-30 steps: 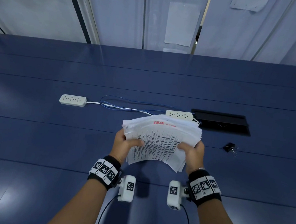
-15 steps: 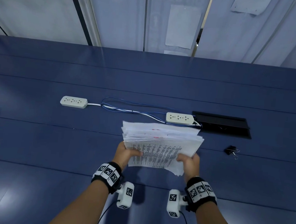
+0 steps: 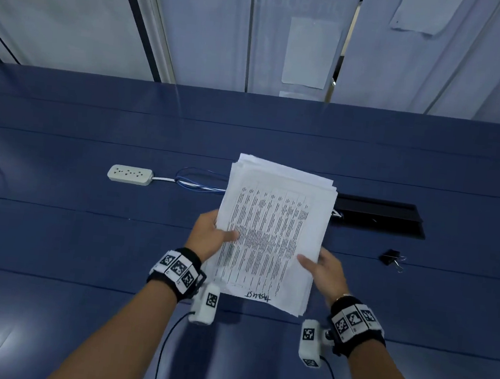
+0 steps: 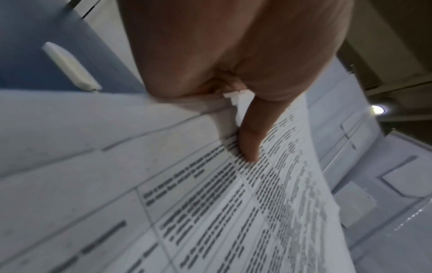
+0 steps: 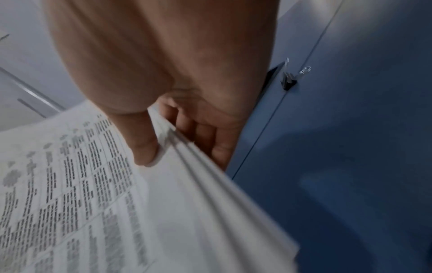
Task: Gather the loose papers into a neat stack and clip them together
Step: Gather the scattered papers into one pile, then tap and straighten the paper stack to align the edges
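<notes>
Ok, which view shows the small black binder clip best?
The head view: the small black binder clip lies whole on the blue table. The right wrist view shows it small and blurred; the left wrist view misses it.

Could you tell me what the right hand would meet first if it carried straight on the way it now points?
The right hand points forward and leftward, and already grips the paper stack, so it meets that at once. Past the stack, the black cable tray probably lies slightly right of its line, though depth is unclear.
</notes>
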A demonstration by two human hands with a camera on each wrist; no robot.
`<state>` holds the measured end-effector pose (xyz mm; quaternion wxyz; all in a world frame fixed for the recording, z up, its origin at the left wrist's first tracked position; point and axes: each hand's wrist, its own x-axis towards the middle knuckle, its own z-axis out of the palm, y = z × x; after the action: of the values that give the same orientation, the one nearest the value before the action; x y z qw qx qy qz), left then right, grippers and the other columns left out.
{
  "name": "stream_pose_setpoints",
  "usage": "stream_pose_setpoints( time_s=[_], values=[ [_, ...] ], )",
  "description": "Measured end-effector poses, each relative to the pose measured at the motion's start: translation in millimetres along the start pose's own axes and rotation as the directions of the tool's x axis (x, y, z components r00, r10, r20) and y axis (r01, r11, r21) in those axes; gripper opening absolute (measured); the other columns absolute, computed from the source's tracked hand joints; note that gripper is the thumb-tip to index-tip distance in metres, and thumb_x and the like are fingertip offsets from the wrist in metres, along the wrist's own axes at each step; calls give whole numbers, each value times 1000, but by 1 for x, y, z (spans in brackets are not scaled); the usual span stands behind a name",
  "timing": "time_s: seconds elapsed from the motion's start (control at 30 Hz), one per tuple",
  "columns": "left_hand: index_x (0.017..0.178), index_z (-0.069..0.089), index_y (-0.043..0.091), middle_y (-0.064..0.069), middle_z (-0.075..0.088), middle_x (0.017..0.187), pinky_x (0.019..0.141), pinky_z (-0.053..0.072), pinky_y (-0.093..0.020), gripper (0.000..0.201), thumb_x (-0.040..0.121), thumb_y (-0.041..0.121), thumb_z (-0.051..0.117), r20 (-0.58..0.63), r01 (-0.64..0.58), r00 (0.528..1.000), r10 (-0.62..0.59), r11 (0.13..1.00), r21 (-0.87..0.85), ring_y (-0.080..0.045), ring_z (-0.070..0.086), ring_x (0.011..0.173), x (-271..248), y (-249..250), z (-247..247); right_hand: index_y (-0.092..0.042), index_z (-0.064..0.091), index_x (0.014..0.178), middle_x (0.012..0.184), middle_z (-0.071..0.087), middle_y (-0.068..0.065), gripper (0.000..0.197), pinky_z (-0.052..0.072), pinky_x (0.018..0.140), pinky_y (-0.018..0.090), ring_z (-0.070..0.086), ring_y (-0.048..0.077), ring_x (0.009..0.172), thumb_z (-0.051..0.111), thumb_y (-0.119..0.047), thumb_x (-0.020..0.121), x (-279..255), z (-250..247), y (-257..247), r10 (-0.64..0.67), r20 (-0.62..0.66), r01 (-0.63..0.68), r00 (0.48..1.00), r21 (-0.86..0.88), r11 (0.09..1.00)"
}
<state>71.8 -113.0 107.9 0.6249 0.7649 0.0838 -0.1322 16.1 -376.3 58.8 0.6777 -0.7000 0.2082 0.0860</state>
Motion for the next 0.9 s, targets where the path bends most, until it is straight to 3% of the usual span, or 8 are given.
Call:
stream_pose_setpoints(
  time_s=[0.13, 0.3, 0.43, 0.6, 0.67, 0.73, 0.83, 0.9],
  values=[
    [101, 73, 17, 3, 77, 98, 87, 57, -34, 31, 76, -1, 77, 14, -130, 991, 132, 948, 291, -15, 72, 92, 9, 28, -14, -24, 57, 118, 117, 68, 7, 44, 51, 83, 32, 66, 23, 104, 80, -16, 80, 1, -9, -12, -131, -163, 74, 978, -315, 946],
    [81, 63, 19, 0, 71, 76, 66, 53, -33, 18, 70, 6, 66, 288, -418, 907, 306, 589, 691, -26, 65, 77, 3, 69, -24, -32, 16, 155, 158, 29, -4, 119, 22, 116, 35, 24, 14, 144, 92, -32, 63, -5, -12, -84, -441, -115, 312, 890, -551, 774],
    [68, 56, 23, 1, 66, 68, 59, 46, -31, 21, 67, 6, 67, 392, -488, 872, 292, 473, 733, -28, 63, 71, 3, 85, -31, -22, 68, 115, 118, 73, 3, 52, 52, 100, 47, 68, 25, 112, 85, -7, 69, 0, -10, -115, -203, 168, 260, 965, -472, 843],
    [59, 51, 28, 8, 58, 59, 57, 36, -25, 31, 67, 5, 70, 397, -474, 880, 262, 549, 688, -20, 57, 63, 20, 85, -37, -10, 77, 87, 93, 79, 7, 4, 58, 86, 48, 75, 26, 89, 77, -12, 83, -3, 3, -98, -157, 209, 231, 965, -403, 885],
    [75, 63, 26, 7, 66, 73, 80, 45, -33, 19, 67, 15, 76, 358, -475, 880, 312, 557, 681, -20, 61, 78, 30, 76, -35, 0, 73, 86, 93, 74, 25, 27, 56, 81, 60, 68, 48, 88, 80, -24, 79, -2, 6, -80, -188, 136, 226, 973, -362, 904],
    [115, 62, 34, 6, 66, 119, 115, 23, -52, 55, 64, 34, 83, 205, -424, 885, 418, 540, 727, -23, 51, 122, 44, 58, -33, 11, 67, 88, 93, 70, 34, 44, 56, 74, 64, 67, 54, 85, 83, -28, 76, 4, 1, -64, -160, 85, 178, 983, -279, 944],
    [151, 23, 35, 1, 30, 159, 121, 12, -53, 123, 51, 52, 93, -144, -287, 893, 426, 786, 547, -21, 23, 147, 62, 29, -38, 10, 71, 88, 81, 78, 9, 13, 60, 59, 32, 76, 19, 74, 74, -1, 83, 13, -15, -49, -169, 1, 167, 986, -157, 973],
    [154, 18, 28, 1, 33, 157, 118, 28, -48, 125, 56, 28, 96, -170, -115, 976, 136, 985, 125, -20, 36, 142, 66, 14, -36, -4, 75, 90, 86, 79, 1, 10, 59, 66, 29, 76, 16, 82, 71, 3, 84, 17, -26, -45, -160, 4, 160, 987, -86, 983]
  ],
)
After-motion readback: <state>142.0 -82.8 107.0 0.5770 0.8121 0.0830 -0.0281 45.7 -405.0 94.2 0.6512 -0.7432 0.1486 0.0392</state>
